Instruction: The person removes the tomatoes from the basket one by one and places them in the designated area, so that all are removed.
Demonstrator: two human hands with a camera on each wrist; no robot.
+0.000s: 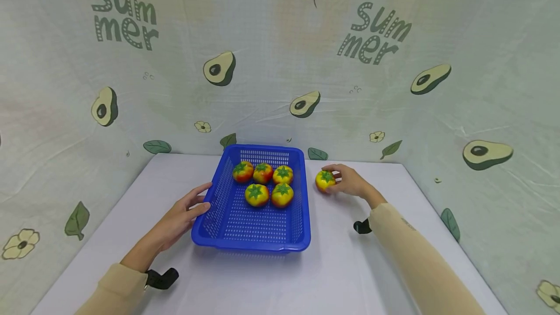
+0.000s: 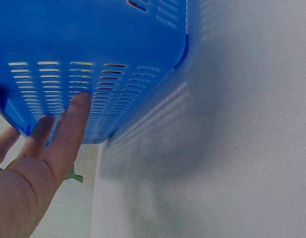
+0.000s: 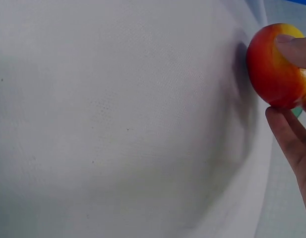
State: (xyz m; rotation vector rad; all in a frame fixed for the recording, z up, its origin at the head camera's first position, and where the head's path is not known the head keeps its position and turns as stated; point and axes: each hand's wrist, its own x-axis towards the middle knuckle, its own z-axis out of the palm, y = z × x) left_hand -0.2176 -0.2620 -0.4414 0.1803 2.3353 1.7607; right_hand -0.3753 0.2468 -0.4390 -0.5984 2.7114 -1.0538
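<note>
A blue perforated plastic basket [image 1: 253, 249] stands on the white table, with several yellow-red persimmons [image 1: 282, 195] grouped inside it, green calyxes upward. At its left side is my left hand [image 1: 181, 218], fingers stretched against the slotted outer wall [image 2: 138, 84]; the thumb lies near the rim. To the right of the basket, my right hand [image 1: 350, 181] pinches one more persimmon [image 1: 324, 182] between thumb and fingers. The right wrist view shows the red side of this persimmon [image 3: 274, 69]; whether it touches the table I cannot tell.
The white table [image 1: 337, 256] ends at a cloth backdrop [image 1: 262, 111] printed with avocados and leaves, which rises behind it and on both sides. A black wrist device [image 1: 162, 279] sits on the left wrist, another device [image 1: 362, 227] on the right.
</note>
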